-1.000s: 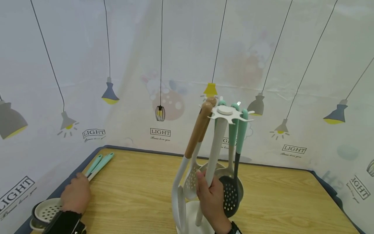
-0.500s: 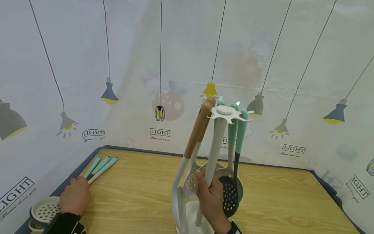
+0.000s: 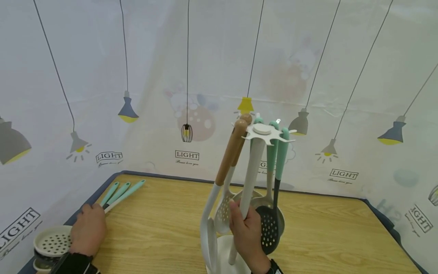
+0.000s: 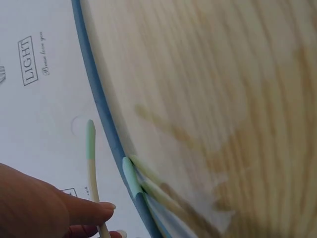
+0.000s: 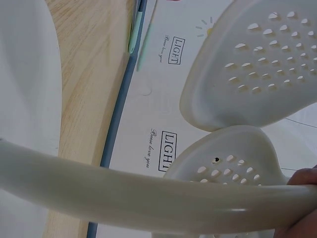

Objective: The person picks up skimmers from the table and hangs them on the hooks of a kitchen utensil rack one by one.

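Observation:
My left hand (image 3: 89, 228) pinches the cream shaft of a skimmer (image 4: 92, 173) with a mint handle. Its pale perforated head (image 3: 53, 241) lies above a dark utensil head, partly hidden by the hand. Two more mint handles (image 3: 110, 193) lie beside it at the table's left edge. My right hand (image 3: 248, 230) grips the white post (image 3: 254, 171) of a utensil stand, its star-shaped top (image 3: 265, 133) holding several utensils. Wooden-handled ones (image 3: 228, 160) hang on the left; mint-handled ones, including a black skimmer (image 3: 269, 228), hang on the right.
The stand's white round base (image 3: 227, 247) is at the bottom centre. A wood-grain table (image 3: 161, 213) with a dark blue edge spreads around it. Behind, a pale cloth (image 3: 219, 57) printed with lamps encloses the table.
The skimmer in my left hand has come up from the other utensils. Its handle has swung to the right, apart from the two lying ones. My right hand and the stand keep still.

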`<state>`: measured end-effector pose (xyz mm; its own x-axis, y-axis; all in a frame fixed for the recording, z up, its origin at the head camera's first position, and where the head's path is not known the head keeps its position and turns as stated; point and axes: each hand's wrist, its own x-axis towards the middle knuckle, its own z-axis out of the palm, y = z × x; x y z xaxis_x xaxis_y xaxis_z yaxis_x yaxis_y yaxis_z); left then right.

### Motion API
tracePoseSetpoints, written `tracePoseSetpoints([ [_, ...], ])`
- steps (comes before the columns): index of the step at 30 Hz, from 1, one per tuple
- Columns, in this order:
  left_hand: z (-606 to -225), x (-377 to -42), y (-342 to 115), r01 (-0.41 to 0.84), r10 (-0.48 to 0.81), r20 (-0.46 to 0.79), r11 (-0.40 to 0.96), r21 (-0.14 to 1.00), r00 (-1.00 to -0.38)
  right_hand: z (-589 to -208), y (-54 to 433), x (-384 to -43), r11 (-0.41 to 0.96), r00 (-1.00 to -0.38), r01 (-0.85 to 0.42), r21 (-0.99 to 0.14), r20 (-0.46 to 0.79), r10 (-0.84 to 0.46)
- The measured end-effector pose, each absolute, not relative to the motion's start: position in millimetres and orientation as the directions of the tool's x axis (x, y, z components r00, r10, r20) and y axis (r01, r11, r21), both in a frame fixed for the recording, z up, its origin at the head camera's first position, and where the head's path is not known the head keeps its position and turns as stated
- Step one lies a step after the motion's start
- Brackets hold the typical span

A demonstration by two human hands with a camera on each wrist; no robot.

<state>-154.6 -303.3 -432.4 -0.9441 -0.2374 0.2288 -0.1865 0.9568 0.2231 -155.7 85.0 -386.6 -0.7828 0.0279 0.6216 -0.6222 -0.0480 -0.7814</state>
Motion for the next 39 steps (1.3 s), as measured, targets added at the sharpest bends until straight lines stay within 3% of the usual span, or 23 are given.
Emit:
tracePoseSetpoints([
  [5,-422,-153,-295,-0.166,-0.215,0.204,0.957,0.236,-0.955,-387,85,-156,-0.041,-0.793,-0.609,-0.792,0.608,0.028],
  [11,-412,-149,-278,-0.080,-0.154,0.319,0.969,0.233,-0.935,-388,85,-156,-0.044,-0.798,-0.603,-0.797,0.602,0.038],
  [23,-390,-137,-243,-0.010,-0.129,0.374,0.953,0.302,-0.918,-387,85,-155,-0.030,-0.800,-0.600,-0.799,0.599,0.039],
  [33,-374,-128,-224,-0.035,-0.138,0.293,0.943,0.330,-0.946,-388,85,-156,-0.029,-0.798,-0.603,-0.797,0.602,0.039],
  [39,-366,-120,-216,0.018,-0.105,0.306,0.926,0.377,-0.946,-387,85,-155,-0.028,-0.809,-0.588,-0.809,0.587,0.035],
])
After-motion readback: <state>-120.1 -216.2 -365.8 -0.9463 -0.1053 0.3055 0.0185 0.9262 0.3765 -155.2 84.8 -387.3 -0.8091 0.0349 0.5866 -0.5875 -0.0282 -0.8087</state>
